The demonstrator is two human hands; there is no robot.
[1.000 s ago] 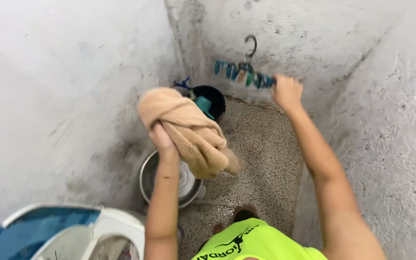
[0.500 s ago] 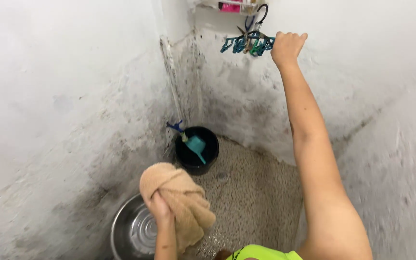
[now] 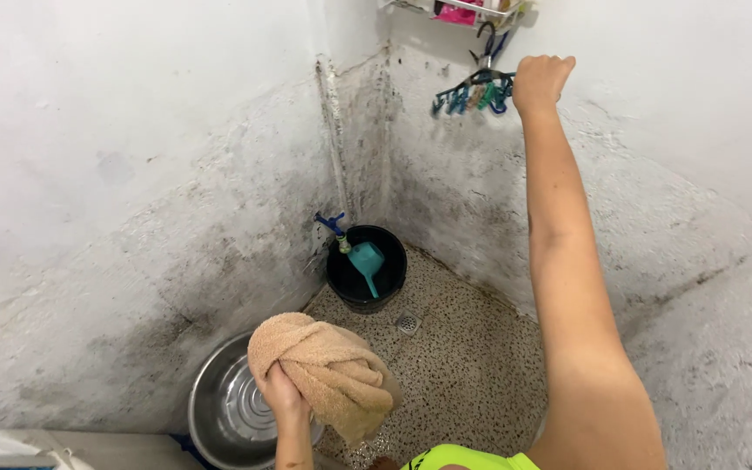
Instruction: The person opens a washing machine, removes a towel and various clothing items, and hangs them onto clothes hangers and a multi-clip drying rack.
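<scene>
The left hand (image 3: 278, 389) grips a bunched tan towel (image 3: 328, 370) over a steel basin (image 3: 219, 409), likely so drips fall in; the basin looks empty. The right hand (image 3: 540, 81) is closed on a hanging peg rack (image 3: 472, 91), raised high. A black bucket (image 3: 367, 270) under the tap (image 3: 332, 228) holds a teal scoop (image 3: 365, 261).

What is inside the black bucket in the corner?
A teal scoop lies in the black bucket, its handle pointing down into it. The bucket's interior is dark, so any water or other contents cannot be seen.
</scene>
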